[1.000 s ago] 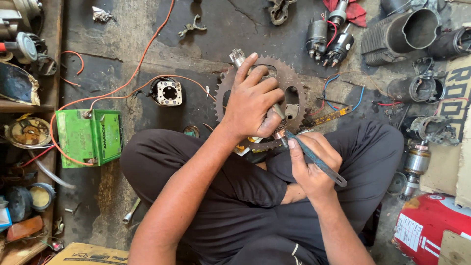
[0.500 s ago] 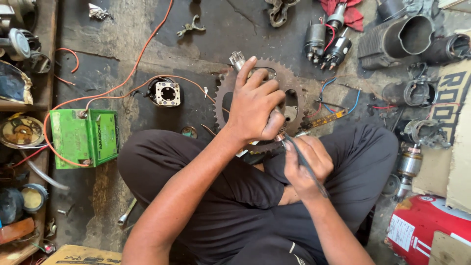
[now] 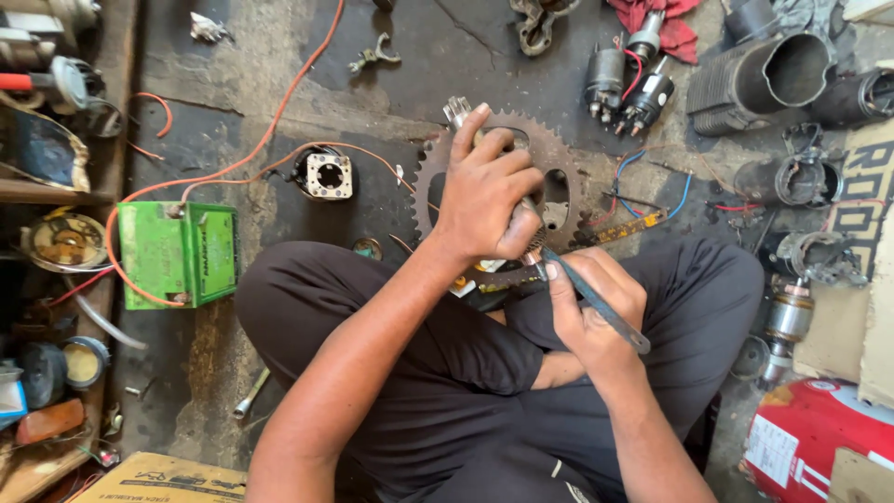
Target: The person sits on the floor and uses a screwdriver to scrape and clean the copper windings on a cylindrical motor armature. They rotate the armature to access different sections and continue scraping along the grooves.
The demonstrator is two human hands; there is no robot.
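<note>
Person sits cross-legged on floor (image 3: pixel 279 102). Left hand (image 3: pixel 489 191) wraps tight round a small metal part (image 3: pixel 458 111), its shaft end poking out past the fingertips, held just above a rusty sprocket (image 3: pixel 559 154) lying flat on the floor btwn the knees. Right hand (image 3: pixel 591 307) is closed on a slim dark tool (image 3: pixel 596 303), tip up against the part's lower end at the left thumb. Green battery (image 3: pixel 177 253) w/ orange wire (image 3: pixel 279 112) sits well to the left. Starter motors (image 3: pixel 629 79) and a red rag (image 3: pixel 666 23) lie beyond the sprocket.
</note>
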